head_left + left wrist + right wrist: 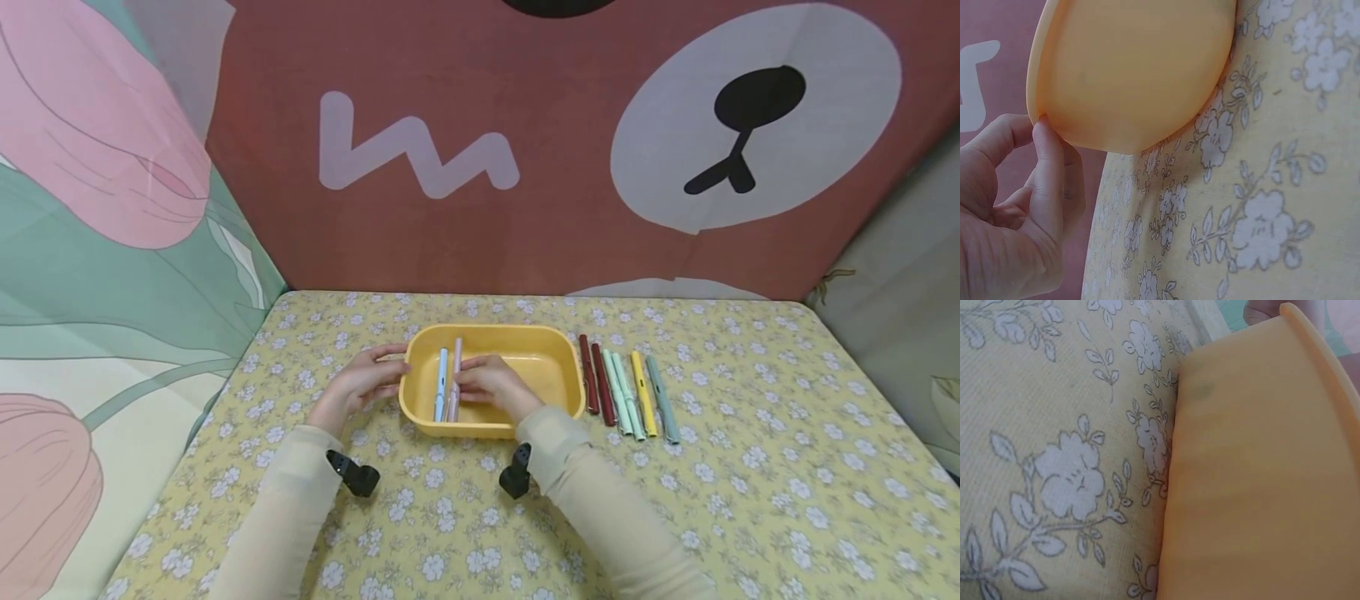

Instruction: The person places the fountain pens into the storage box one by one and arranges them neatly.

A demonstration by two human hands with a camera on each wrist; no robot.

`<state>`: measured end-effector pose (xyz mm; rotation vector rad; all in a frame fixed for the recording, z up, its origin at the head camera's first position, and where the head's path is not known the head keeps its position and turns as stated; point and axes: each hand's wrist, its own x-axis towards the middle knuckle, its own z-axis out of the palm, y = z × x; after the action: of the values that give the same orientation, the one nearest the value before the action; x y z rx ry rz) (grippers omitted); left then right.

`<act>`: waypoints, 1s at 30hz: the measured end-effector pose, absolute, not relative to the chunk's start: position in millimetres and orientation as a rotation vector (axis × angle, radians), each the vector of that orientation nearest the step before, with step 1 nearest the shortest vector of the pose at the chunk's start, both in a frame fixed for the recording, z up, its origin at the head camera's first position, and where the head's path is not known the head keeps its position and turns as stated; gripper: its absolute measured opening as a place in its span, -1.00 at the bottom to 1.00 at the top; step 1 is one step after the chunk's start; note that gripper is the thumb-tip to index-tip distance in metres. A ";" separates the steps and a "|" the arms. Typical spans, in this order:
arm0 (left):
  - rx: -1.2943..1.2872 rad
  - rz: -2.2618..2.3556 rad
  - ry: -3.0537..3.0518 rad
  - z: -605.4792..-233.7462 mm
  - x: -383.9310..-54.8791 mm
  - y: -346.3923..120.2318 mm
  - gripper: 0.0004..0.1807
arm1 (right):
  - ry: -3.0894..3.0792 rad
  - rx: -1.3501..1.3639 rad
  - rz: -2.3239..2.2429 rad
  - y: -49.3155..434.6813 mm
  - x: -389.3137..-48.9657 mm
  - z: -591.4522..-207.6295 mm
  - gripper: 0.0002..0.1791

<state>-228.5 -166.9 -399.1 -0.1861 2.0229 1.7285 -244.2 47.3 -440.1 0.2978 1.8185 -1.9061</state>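
Observation:
A yellow plastic tub [491,429] sits on the table, and inside its left part lie a light blue pen [441,383] and a lilac pen [457,358], side by side and lengthwise front to back. My right hand [493,385] reaches over the near rim and holds the lilac pen between thumb and fingers. At the tub's left end, my left hand [362,385] pinches the rim; its thumb [1047,169] shows against the wall in the left wrist view. The tub's outer wall [1260,475] hides the right hand in the right wrist view.
Right of the tub lies a row of pens: two dark red pens [603,385], two mint pens [628,396], a yellow pen [643,393] and a grey-green pen [663,400]. A floral cloth [450,517] covers the table. Behind it stands a printed backdrop [525,242].

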 end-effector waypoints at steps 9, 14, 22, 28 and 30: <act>-0.191 1.737 2.008 -398.9 -228.6 -167.0 -0.35 | 1.909 0.354 -1.841 39.6 -230.5 -419.4 -0.64; -0.195 1.734 2.003 -399.0 -229.4 -166.9 -0.35 | 1.960 0.341 -1.788 39.7 -225.9 -412.7 -0.66; -0.181 1.729 2.012 -397.3 -229.1 -167.2 -0.35 | 2.006 0.354 -1.757 38.1 -227.7 -416.4 -0.71; -0.176 1.725 2.016 -396.1 -228.3 -167.0 -0.36 | 2.060 0.339 -1.727 37.8 -227.3 -416.1 -0.72; -0.175 1.727 2.014 -396.0 -228.2 -166.9 -0.36 | 2.079 0.328 -1.711 38.0 -226.9 -416.1 -0.73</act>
<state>-228.2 -166.9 -396.0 -0.1753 2.0140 1.7270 -226.9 38.0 -416.1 0.3276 2.0788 -1.7106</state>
